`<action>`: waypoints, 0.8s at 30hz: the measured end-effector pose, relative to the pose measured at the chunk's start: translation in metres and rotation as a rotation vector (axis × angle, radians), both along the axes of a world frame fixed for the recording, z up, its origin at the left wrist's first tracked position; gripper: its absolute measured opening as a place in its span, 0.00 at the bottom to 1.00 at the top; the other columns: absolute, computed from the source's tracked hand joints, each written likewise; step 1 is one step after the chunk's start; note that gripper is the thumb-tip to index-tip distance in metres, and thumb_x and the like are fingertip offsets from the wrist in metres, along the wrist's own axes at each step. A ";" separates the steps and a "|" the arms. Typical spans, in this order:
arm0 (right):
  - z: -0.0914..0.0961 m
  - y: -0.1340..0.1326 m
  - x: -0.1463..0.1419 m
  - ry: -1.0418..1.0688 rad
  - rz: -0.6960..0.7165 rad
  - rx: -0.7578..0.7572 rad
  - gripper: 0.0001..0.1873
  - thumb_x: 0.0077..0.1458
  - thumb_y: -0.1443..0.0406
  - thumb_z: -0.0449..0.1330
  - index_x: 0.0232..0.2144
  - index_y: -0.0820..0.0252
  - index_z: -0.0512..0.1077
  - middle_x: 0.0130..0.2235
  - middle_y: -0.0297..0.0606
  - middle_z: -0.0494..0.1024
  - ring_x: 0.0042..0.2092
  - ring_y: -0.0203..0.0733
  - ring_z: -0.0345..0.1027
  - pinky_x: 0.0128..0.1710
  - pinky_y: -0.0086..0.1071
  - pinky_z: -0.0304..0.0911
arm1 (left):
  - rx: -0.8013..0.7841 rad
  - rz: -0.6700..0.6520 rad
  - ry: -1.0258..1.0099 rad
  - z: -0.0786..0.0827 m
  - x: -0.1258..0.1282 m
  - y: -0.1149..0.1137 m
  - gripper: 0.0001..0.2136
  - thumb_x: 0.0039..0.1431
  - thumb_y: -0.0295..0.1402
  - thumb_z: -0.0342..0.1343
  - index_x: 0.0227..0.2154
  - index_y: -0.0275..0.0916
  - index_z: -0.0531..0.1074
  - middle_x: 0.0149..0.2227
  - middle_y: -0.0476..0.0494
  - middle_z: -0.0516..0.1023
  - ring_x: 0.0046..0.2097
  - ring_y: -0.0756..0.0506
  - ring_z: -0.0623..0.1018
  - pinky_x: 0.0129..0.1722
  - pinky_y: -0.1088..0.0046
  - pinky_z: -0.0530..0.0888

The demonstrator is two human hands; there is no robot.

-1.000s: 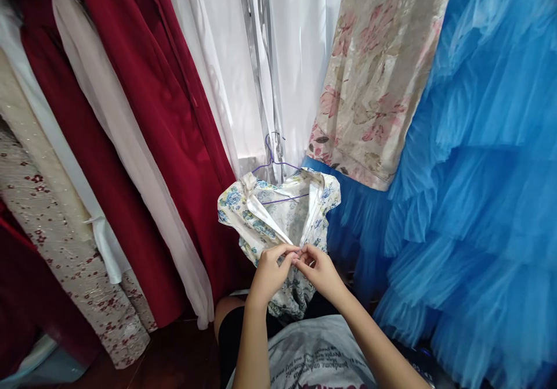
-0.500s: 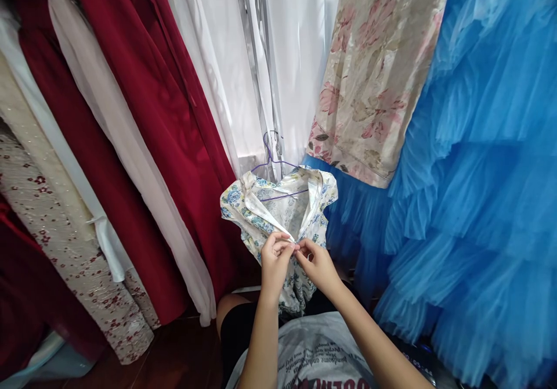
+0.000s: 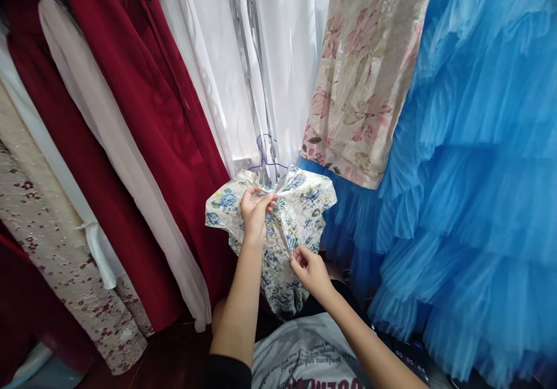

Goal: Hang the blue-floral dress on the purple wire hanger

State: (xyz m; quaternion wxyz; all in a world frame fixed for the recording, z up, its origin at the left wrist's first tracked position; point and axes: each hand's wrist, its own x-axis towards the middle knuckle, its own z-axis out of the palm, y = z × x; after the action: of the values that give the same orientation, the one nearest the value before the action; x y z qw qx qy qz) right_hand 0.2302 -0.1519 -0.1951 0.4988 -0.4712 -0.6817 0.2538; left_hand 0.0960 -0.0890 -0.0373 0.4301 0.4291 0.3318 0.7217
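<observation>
A white dress (image 3: pixel 300 215) with blue and yellow flowers hangs on a thin purple hanger (image 3: pixel 263 155) in front of me. Its two edges meet along a straight seam (image 3: pixel 282 226) running down from the neckline. At the top of that seam, my left hand (image 3: pixel 255 209) pinches the dress near the neck; what its fingertips hold exactly is hidden. Lower down, my right hand (image 3: pixel 307 266) grips the cloth at the seam's lower part. The dress's lower end gathers near my lap.
Dark red gowns (image 3: pixel 143 145) and a beige floral garment (image 3: pixel 65 284) hang on the left. White curtains (image 3: pixel 287 58) hang behind. On the right are a pink-flowered cloth (image 3: pixel 357 98) and a tiered blue tulle dress (image 3: pixel 470 203).
The wide V-shaped neck opening has closed, its edges drawn together. My left hand has moved up to the neckline; my right hand stays lower, and the two hands have parted.
</observation>
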 end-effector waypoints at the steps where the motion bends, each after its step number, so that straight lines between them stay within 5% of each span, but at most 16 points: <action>1: 0.000 0.002 0.002 0.002 -0.006 0.004 0.08 0.58 0.62 0.56 0.27 0.57 0.65 0.23 0.29 0.68 0.26 0.37 0.63 0.29 0.29 0.55 | 0.007 0.005 0.007 0.008 0.000 0.009 0.22 0.42 0.30 0.69 0.38 0.40 0.63 0.27 0.46 0.80 0.24 0.52 0.75 0.23 0.82 0.65; 8: -0.016 0.006 0.011 -0.037 -0.022 -0.040 0.09 0.58 0.62 0.56 0.26 0.56 0.65 0.22 0.30 0.68 0.26 0.38 0.63 0.28 0.29 0.54 | -0.061 0.060 -0.028 0.047 -0.002 0.056 0.20 0.42 0.24 0.64 0.38 0.41 0.62 0.26 0.47 0.79 0.24 0.52 0.76 0.22 0.84 0.66; 12: -0.033 -0.001 0.014 -0.151 0.093 -0.117 0.09 0.57 0.64 0.57 0.24 0.57 0.66 0.22 0.30 0.70 0.25 0.38 0.64 0.27 0.29 0.51 | 0.040 0.077 0.076 0.062 -0.013 0.054 0.17 0.46 0.26 0.63 0.37 0.40 0.63 0.27 0.46 0.80 0.24 0.52 0.75 0.21 0.83 0.66; 14: -0.026 0.001 0.015 -0.150 0.169 -0.126 0.10 0.58 0.62 0.58 0.26 0.57 0.69 0.22 0.31 0.71 0.25 0.39 0.64 0.27 0.29 0.52 | 0.096 0.061 0.187 0.063 -0.019 0.049 0.15 0.47 0.27 0.64 0.36 0.39 0.65 0.28 0.45 0.80 0.24 0.52 0.74 0.22 0.82 0.68; 17: 0.015 0.018 0.012 -0.065 0.210 -0.045 0.14 0.62 0.57 0.56 0.29 0.58 0.72 0.22 0.31 0.72 0.25 0.39 0.64 0.28 0.30 0.56 | 0.087 0.000 0.311 0.054 -0.026 0.043 0.14 0.48 0.28 0.65 0.36 0.37 0.68 0.29 0.44 0.80 0.25 0.51 0.75 0.23 0.79 0.70; 21: 0.103 0.066 0.001 0.077 0.273 0.056 0.20 0.66 0.52 0.52 0.29 0.58 0.72 0.24 0.34 0.75 0.27 0.40 0.66 0.30 0.31 0.60 | 0.041 -0.045 0.303 0.034 -0.026 0.041 0.15 0.49 0.29 0.65 0.40 0.37 0.69 0.29 0.45 0.80 0.26 0.50 0.76 0.26 0.77 0.72; 24: 0.152 0.106 -0.001 0.092 0.091 0.225 0.15 0.63 0.57 0.55 0.45 0.61 0.72 0.28 0.34 0.76 0.30 0.41 0.69 0.33 0.31 0.61 | 0.075 -0.071 0.259 0.021 -0.021 0.042 0.17 0.50 0.31 0.65 0.42 0.38 0.67 0.30 0.44 0.81 0.29 0.50 0.78 0.29 0.76 0.73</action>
State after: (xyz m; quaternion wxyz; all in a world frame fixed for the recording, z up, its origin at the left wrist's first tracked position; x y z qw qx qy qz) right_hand 0.2288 -0.0463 -0.0434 0.5674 -0.3684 -0.7030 0.2195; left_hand 0.0745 -0.0474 -0.0160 0.3926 0.5457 0.3421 0.6565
